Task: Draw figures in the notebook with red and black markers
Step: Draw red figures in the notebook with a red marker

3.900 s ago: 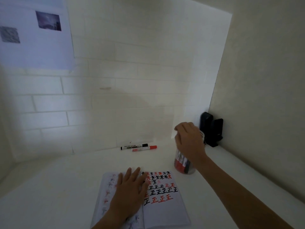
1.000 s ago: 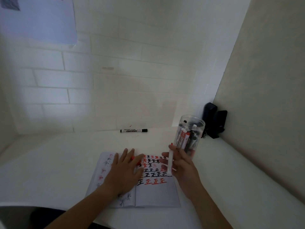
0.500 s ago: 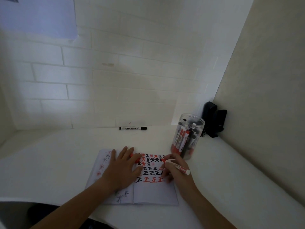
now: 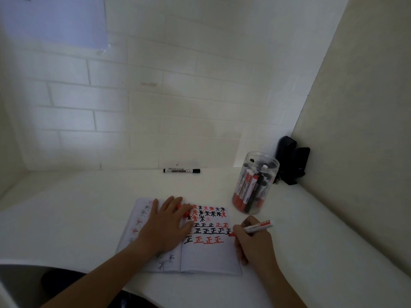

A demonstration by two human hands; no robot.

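Clearly "WHITEBOARD" on black marker (image 4: 181, 170), 正 rows in notebook (image 4: 209, 256)

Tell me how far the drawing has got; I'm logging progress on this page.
Done: the notebook right page carries rows of red and black stars and tally-like figures. In hand: the right hand holds a red marker, its tip at the page's right edge beside the second figure row; the left hand presses the notebook flat. Left: the third row stops short, and the lower page is blank.
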